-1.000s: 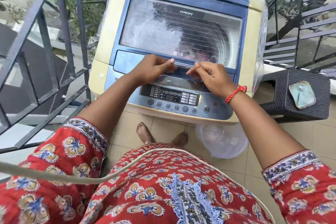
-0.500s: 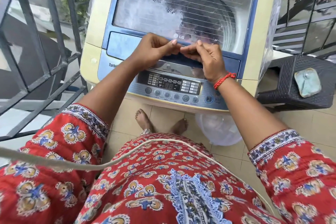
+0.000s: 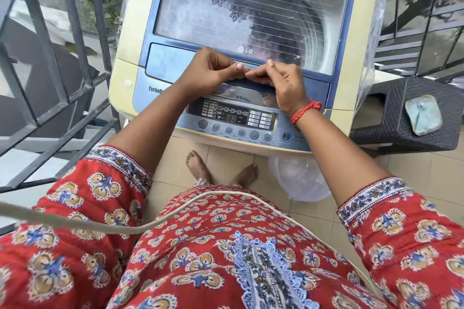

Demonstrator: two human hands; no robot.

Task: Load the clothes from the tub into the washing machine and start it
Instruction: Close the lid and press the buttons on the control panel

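The top-loading washing machine (image 3: 125,57) stands in front of me with its blue glass-windowed lid (image 3: 251,7) down. My left hand (image 3: 208,73) and my right hand (image 3: 281,83) sit side by side at the middle of the lid's front edge, fingers curled onto the handle lip, thumbs nearly touching. Just below the hands is the control panel (image 3: 233,118) with its row of round buttons. A clear plastic tub (image 3: 298,180) stands on the floor under the machine's front right corner; no clothes show in it. The drum's contents are blurred behind the glass.
A dark woven stool (image 3: 401,120) with a teal pad (image 3: 424,115) on it stands right of the machine. A black metal railing (image 3: 75,45) runs close on the left. A pale cable (image 3: 150,221) hangs across my red dress. My bare feet (image 3: 198,165) are on the tiled floor.
Both hands have slid toward each other along the lid's front edge until the thumbs almost meet. The view has moved closer to the machine. The lid stays down.
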